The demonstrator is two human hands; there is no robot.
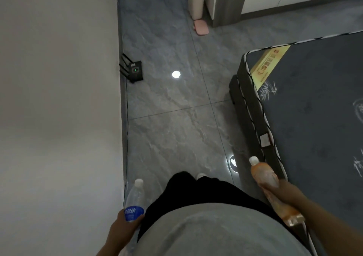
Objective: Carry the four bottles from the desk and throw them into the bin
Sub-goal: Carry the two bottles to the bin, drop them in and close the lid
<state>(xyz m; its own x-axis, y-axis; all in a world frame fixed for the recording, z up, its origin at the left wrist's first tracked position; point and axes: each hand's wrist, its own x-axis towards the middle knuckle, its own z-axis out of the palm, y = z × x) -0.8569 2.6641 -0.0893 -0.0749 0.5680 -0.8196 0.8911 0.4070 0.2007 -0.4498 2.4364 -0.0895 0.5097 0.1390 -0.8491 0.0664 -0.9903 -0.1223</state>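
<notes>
My left hand grips a clear water bottle with a blue label and white cap, low at the left near the wall. An orange-labelled bottle with a white cap is held in my right hand, beside the mattress edge; a second orange bottle end shows below my wrist. A tall cream bin stands on the floor far ahead at the top, with its pink lid lying in front of it. The desk is out of view.
A white wall runs along the left. A black router sits on the floor by the wall. A dark mattress fills the right side. Grey tiled floor forms a corridor between them. A grey cabinet stands right of the bin.
</notes>
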